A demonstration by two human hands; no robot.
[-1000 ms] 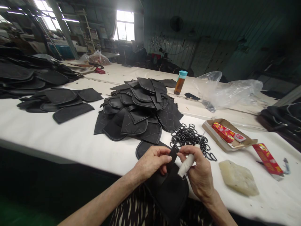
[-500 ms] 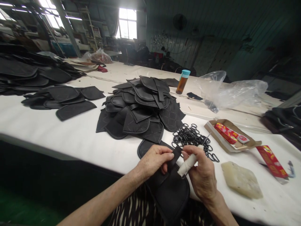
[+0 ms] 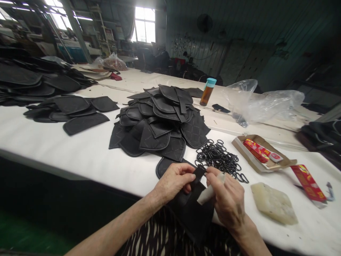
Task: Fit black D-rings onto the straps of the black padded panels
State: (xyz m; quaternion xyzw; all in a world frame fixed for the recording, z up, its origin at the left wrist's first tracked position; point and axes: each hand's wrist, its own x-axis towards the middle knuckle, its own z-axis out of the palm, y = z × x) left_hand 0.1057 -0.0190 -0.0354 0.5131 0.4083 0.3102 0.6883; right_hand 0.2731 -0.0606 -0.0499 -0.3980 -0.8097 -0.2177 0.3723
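Note:
My left hand (image 3: 172,181) pinches a short black strap (image 3: 197,176) between thumb and fingers. The strap belongs to a black leather panel (image 3: 190,215) that hangs over the table edge toward my lap. My right hand (image 3: 230,197) is closed around the white wrapped handle of an awl (image 3: 207,194), its thin shaft pointing away to the upper right. With thumb and forefinger, this hand also grips at the strap's far end, where a black ring seems to be, mostly hidden. Just beyond lies a heap of black metal rings (image 3: 217,156).
A big pile of black leather panels (image 3: 160,121) stands ahead; smaller stacks (image 3: 71,106) lie left. On the right are a cardboard box (image 3: 239,147) with red packets, a yellowish block (image 3: 274,203) and a red packet (image 3: 309,183). Farther back stand a bottle (image 3: 207,94) and plastic bags (image 3: 274,103).
My right hand has turned, so the awl's handle lies lower and its shaft shows less. The left hand keeps the strap at nearly the same spot.

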